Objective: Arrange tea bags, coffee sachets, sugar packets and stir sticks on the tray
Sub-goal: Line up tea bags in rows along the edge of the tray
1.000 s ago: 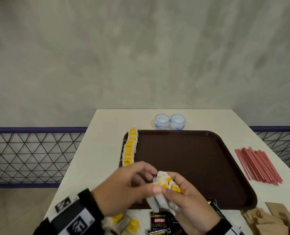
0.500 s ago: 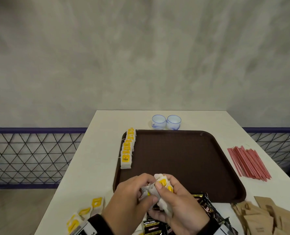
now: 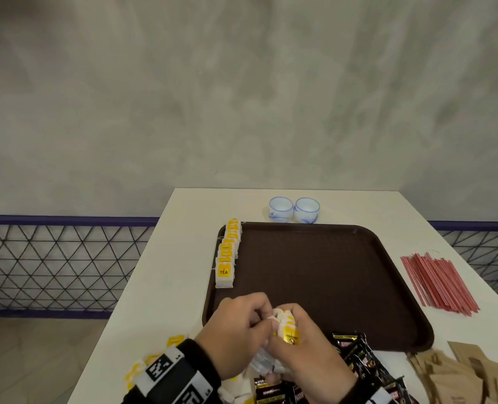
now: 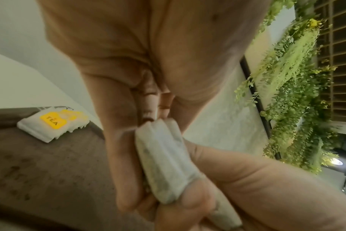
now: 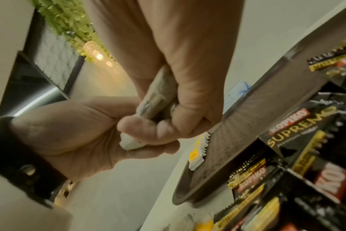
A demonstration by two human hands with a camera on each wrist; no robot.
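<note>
**Tea bags held over the tray's near edge**

Since the earlier frame, both hands have been drawn slightly nearer the body, and more of the loose bags (image 3: 154,363) on the table (image 3: 166,272) has come into sight at lower left.

Head view: a bundle (image 3: 285,328) of tea bags is clasped by the left hand (image 3: 236,339) and right hand (image 3: 306,354), fingers curled round it, above the near left edge of the tray (image 3: 329,275). A row (image 3: 227,255) of bags lies along the tray's left rim. Stir sticks (image 3: 437,281) lie right of the tray, sachets (image 3: 358,360) and sugar packets (image 3: 460,374) at its near side, two cups (image 3: 294,209) beyond it.

Left wrist view: the bundle (image 4: 164,164) is pinched between the fingers (image 4: 117,148) and the other hand's thumb (image 4: 188,207); the row (image 4: 51,123) rests on the tray (image 4: 39,171).

Right wrist view: the bundle (image 5: 158,100) is gripped by both hands; sachets (image 5: 302,140) overlap the tray (image 5: 237,140).
</note>
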